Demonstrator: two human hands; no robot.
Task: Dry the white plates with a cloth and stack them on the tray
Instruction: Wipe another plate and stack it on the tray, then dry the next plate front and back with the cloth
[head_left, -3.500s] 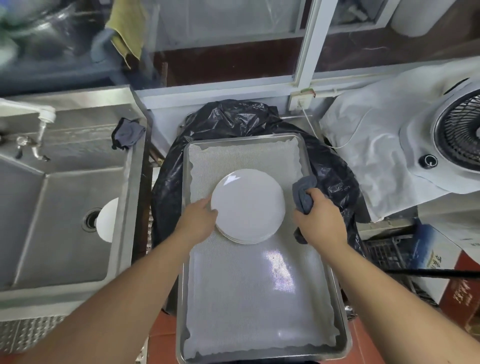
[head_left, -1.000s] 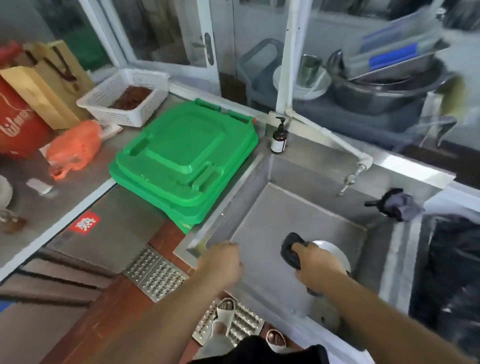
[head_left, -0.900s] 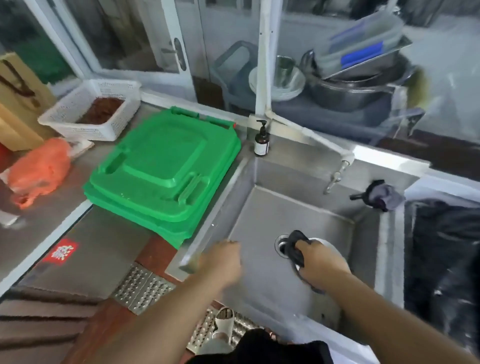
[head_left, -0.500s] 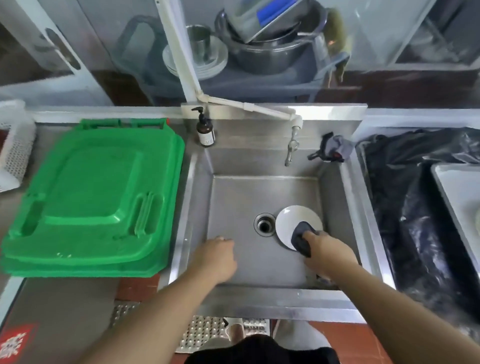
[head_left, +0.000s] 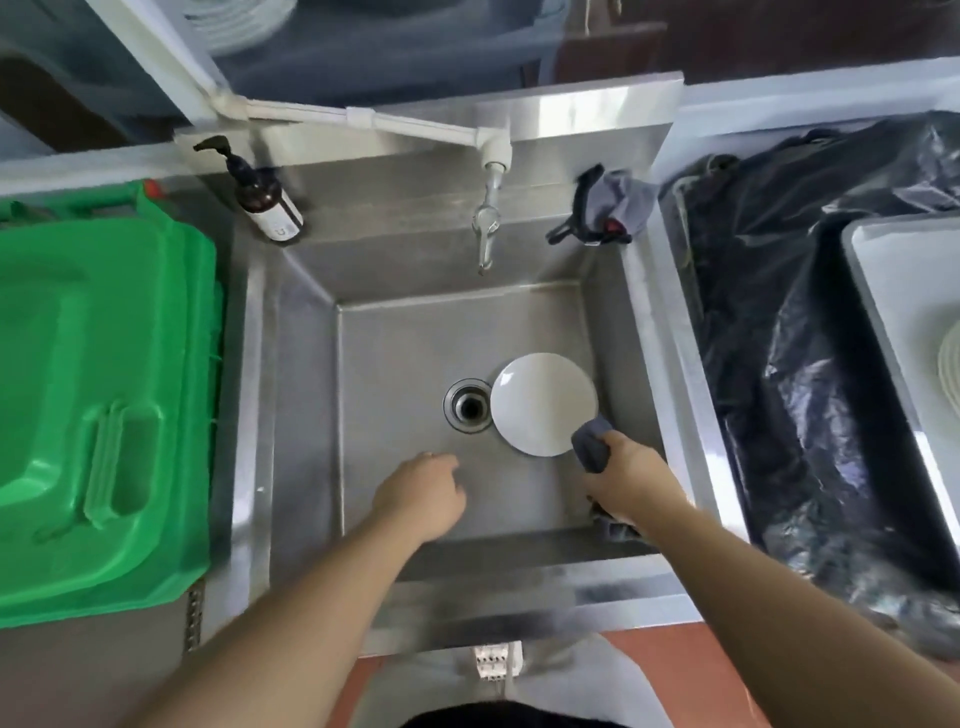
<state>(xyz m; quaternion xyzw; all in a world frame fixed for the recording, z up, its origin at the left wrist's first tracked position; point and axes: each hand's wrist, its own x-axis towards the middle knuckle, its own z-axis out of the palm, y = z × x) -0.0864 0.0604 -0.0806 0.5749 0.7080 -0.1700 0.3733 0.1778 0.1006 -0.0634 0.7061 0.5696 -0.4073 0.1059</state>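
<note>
Steel sink (head_left: 291, 415) set in a worktop, seen from above, glass partition behind it. One white plate (head_left: 543, 402) lies flat on the sink floor, just right of the drain (head_left: 469, 405), its rim close to the drain ring. Right hand (head_left: 623, 478) grips a dark grey cloth (head_left: 592, 447), fingers curled round it; the cloth touches the plate's near-right rim. Left hand (head_left: 421, 493) is over the sink floor left of the plate, apart from it, holding nothing, fingers loosely curled. Tap (head_left: 485, 234) hangs off the back wall; brown pump bottle (head_left: 262, 200) in the back-left corner, another grey rag (head_left: 610, 202) in the back-right corner. Green plastic lids (head_left: 98, 415) stacked left of the sink. Right of the sink: black bin bag (head_left: 779, 364), then the tray (head_left: 878, 291) at frame edge with the rim of stacked plates (head_left: 950, 364) just showing.
</note>
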